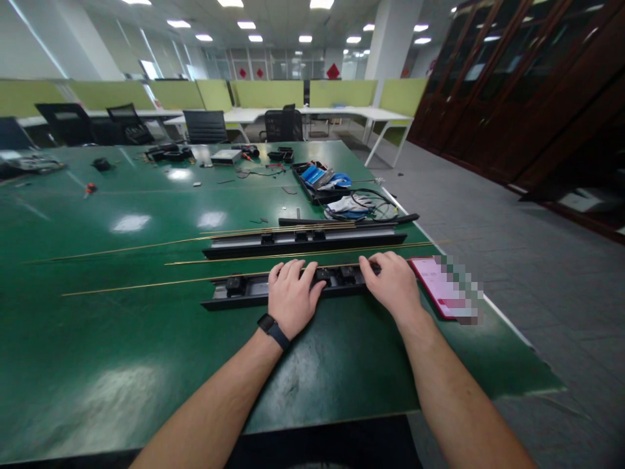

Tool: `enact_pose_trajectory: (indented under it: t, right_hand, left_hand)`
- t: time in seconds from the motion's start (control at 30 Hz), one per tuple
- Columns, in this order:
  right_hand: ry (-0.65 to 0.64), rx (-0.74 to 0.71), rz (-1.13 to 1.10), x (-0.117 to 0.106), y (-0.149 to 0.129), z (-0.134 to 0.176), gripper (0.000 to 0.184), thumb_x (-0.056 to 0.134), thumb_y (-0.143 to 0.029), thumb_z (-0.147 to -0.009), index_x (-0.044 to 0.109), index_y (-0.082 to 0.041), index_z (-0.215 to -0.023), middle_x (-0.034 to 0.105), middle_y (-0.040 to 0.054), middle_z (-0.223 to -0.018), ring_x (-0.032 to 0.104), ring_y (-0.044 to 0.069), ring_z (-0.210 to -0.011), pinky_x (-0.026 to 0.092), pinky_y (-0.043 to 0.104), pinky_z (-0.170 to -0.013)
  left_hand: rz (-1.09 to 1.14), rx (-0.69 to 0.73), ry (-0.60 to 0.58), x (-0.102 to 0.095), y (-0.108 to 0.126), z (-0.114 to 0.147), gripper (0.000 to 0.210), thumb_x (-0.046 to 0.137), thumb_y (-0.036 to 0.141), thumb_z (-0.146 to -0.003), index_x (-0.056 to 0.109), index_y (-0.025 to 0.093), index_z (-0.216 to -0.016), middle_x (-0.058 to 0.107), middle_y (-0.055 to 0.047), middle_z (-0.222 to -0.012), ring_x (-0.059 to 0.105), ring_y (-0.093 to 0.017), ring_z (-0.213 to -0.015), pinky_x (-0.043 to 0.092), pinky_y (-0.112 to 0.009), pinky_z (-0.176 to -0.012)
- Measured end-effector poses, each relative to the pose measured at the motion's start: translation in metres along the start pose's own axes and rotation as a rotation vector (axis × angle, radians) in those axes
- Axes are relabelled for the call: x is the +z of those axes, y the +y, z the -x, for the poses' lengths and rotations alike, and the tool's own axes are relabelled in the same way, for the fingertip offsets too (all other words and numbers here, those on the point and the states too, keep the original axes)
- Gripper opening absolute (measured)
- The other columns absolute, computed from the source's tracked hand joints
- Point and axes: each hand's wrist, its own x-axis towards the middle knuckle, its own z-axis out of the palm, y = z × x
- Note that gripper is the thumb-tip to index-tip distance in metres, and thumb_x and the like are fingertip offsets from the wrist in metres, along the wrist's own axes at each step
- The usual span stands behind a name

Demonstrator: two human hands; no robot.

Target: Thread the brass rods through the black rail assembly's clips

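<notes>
Two bare hands rest on the nearest of two long black rails on the green table [122,365]. The left hand [291,296], with a dark band at its wrist [273,329], lies palm down across the near rail [244,290], its fingers spread and gently bent, the tips reaching over the rail's far edge. It presses on the rail rather than closing around it. The right hand [390,283] lies just to the right of it on the same rail, fingers curled loosely over the top, the tips at the far edge; whether they pinch anything cannot be told. A small gap of rail shows between the two hands.

Just beyond the fingertips runs one thin brass rod [166,283], stretching off to the left. Past it lies a second brass rod [293,254], then the far rail [303,242], and beyond that a few more rods [146,246], too close together to count.

Right beside the right hand's outer fingers lies one phone [439,286] with a red screen. Well beyond the fingers sit a black tray with blue items [317,177] and a pair of gloves [349,205] among cables.
</notes>
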Motion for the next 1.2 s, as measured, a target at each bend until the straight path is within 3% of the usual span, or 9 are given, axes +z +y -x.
enact_pose_trajectory:
  t: [0.6,1.2]
  right_hand:
    - [0.004,0.105,0.049,0.001,0.012,-0.005,0.033,0.053,-0.041,-0.097,0.072,-0.02,-0.081,0.069,0.0115,-0.089,0.059,0.026,-0.086,0.043,0.039,-0.083]
    - [-0.012,0.002,-0.022,0.0,-0.002,0.0,0.038,0.053,-0.048,-0.102,0.074,-0.02,-0.088,0.07,0.0101,-0.092,0.061,0.026,-0.09,0.045,0.038,-0.086]
  left_hand:
    - [0.006,0.004,0.003,-0.001,-0.001,0.001,0.039,0.057,0.044,-0.103,0.066,0.025,-0.135,0.07,-0.012,-0.134,0.06,-0.03,-0.129,0.036,-0.05,-0.115]
    - [-0.003,0.004,0.005,0.0,0.0,0.0,0.041,0.057,0.045,-0.103,0.065,0.026,-0.139,0.07,-0.012,-0.134,0.061,-0.03,-0.13,0.036,-0.052,-0.116]
